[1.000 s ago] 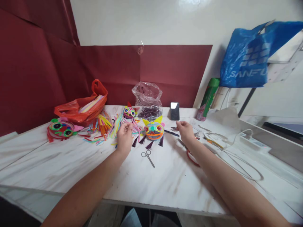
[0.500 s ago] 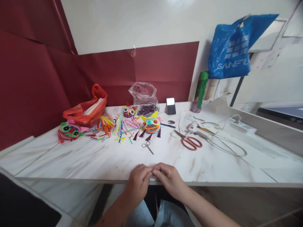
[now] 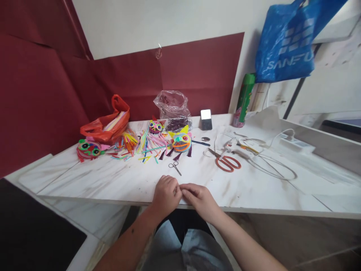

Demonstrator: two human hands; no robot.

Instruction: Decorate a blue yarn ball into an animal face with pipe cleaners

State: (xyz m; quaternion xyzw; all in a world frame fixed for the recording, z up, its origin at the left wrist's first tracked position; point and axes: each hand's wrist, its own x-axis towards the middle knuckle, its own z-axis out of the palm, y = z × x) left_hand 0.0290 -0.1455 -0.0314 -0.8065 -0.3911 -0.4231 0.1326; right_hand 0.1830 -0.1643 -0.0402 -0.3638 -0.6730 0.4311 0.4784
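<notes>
At the table's front edge, my left hand (image 3: 167, 195) and my right hand (image 3: 200, 200) meet with their fingertips together. The left fingers are curled in, and the right thumb and forefinger pinch. Whatever may be between them is too small or hidden to make out. Just beyond the hands lies a small pair of metal scissors (image 3: 175, 168). Behind that sits a yellow-eared animal face (image 3: 181, 142) of coloured pipe cleaners with dark purple tassels. To the right are large scissors with orange-red handles (image 3: 228, 164).
Further left are a pink-and-green pipe-cleaner face (image 3: 88, 149), a red plastic bag (image 3: 108, 128) and loose pipe-cleaner pieces (image 3: 152, 143). A smaller face (image 3: 156, 126) and a clear bag (image 3: 172, 107) stand behind. White cables (image 3: 278, 171), a green spray can (image 3: 245, 98) and a power strip (image 3: 296, 145) are right.
The view has shifted, so the table sits higher in the picture. My left fingers have curled in more, while both hands stay together at the table edge.
</notes>
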